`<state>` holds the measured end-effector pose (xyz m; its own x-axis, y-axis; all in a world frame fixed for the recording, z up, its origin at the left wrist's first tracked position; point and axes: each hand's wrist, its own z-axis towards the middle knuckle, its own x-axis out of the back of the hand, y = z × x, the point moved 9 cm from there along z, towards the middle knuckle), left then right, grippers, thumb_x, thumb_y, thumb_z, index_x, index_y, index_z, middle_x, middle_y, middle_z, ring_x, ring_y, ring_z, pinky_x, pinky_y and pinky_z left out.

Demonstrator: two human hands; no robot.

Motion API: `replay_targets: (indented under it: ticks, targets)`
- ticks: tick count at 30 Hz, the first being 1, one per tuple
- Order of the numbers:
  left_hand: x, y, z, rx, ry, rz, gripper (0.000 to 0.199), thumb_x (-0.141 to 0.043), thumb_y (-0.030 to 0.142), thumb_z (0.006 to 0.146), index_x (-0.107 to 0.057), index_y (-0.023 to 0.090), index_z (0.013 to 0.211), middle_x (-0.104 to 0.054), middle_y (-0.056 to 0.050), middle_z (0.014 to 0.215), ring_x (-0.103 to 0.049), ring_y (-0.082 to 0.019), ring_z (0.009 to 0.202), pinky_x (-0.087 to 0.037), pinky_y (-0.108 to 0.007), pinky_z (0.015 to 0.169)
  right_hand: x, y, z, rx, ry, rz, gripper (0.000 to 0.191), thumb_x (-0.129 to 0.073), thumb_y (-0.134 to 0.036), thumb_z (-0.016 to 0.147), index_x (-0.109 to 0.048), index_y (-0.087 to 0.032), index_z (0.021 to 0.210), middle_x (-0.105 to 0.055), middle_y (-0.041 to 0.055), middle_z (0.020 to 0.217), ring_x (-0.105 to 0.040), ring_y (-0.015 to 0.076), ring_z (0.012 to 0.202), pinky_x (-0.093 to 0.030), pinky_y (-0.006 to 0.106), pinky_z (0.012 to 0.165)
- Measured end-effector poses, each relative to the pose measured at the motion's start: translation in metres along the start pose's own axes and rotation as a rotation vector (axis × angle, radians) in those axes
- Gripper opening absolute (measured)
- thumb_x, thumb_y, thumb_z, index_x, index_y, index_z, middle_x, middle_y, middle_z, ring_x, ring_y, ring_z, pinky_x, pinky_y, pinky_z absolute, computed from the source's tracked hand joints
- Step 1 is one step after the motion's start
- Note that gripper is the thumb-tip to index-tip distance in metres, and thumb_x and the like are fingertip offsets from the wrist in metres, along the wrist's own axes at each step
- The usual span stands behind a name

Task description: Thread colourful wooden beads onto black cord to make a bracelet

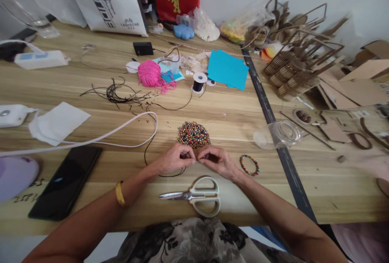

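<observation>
My left hand (178,158) and my right hand (218,161) meet just in front of a pile of multicoloured beads (193,134). Both are closed in a pinch, fingertips almost touching. A thin black cord (147,149) runs under my left wrist and curls up to the left fingers, which hold it. What sits between the right fingertips is too small to make out. Below the hands lie scissors (194,196) with pale handles, blades pointing left. A beaded bracelet (249,165) rests beside my right wrist.
A spool of black cord (199,82), pink yarn (149,73), blue sheets (227,69) and cut cord pieces (114,93) lie farther back. At left are a phone (66,182) and a white cable (103,136). A clear plastic container (285,133) and brown baskets (291,72) stand right.
</observation>
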<state>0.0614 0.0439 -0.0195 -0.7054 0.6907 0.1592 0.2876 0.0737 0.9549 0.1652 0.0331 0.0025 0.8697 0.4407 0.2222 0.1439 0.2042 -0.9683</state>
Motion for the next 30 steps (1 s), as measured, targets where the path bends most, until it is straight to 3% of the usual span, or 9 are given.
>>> replay_targets:
  ticks: [30]
  targets:
    - [-0.0008, -0.0050, 0.0003, 0.021, -0.009, -0.035, 0.012, -0.059, 0.022, 0.076, -0.059, 0.011, 0.071, -0.052, 0.004, 0.048, -0.049, -0.008, 0.042, -0.037, -0.017, 0.044, -0.0004, 0.0010, 0.0000, -0.011, -0.007, 0.004, 0.019, -0.062, -0.033, 0.086, -0.065, -0.015, 0.083, -0.064, 0.0069, 0.082, -0.059, 0.0159, 0.076, -0.047, 0.028, 0.070]
